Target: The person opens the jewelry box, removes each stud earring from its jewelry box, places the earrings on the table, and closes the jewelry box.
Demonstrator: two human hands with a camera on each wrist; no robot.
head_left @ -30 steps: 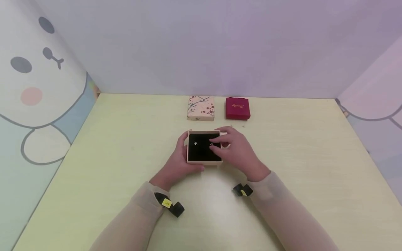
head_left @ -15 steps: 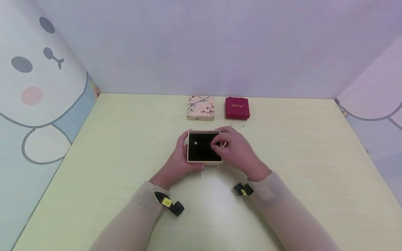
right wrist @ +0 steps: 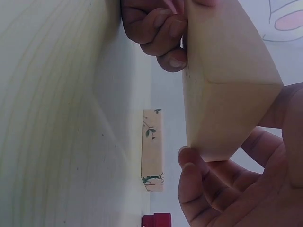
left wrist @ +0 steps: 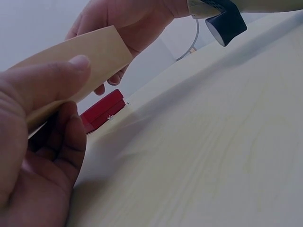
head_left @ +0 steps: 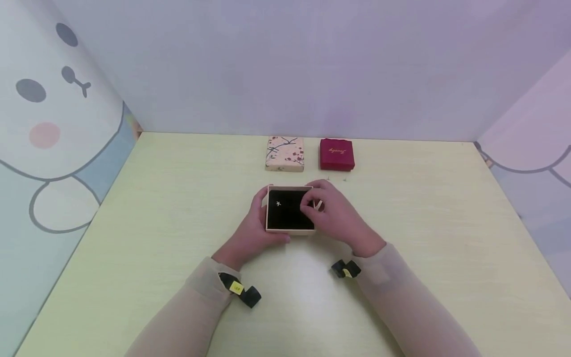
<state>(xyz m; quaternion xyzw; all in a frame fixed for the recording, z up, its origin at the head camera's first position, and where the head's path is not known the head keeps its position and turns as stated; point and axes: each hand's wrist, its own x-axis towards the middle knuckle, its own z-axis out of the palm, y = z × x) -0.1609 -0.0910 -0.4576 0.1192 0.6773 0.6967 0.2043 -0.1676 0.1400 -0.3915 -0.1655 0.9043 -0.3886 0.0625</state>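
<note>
A shallow tan jewelry box (head_left: 291, 231) with a black pad inside is held up off the table. My left hand (head_left: 256, 230) grips it from its left side, the thumb along the front wall as the left wrist view shows. One small star-shaped stud earring (head_left: 278, 204) sits on the left part of the pad. My right hand (head_left: 332, 213) is over the right part, thumb and index fingertip pinched together where the second star stud was; the fingertips hide that stud. Its other fingers touch the box's right end.
A floral-patterned lid (head_left: 285, 154) lies farther back on the table. Right of it is a dark red box (head_left: 337, 154) with gold lettering. Two small star studs (left wrist: 111, 117) lie in front of the red box.
My right thumb and index finger have closed together over the right-hand star stud, covering it, and shifted slightly right. The left hand and box have stayed put.
</note>
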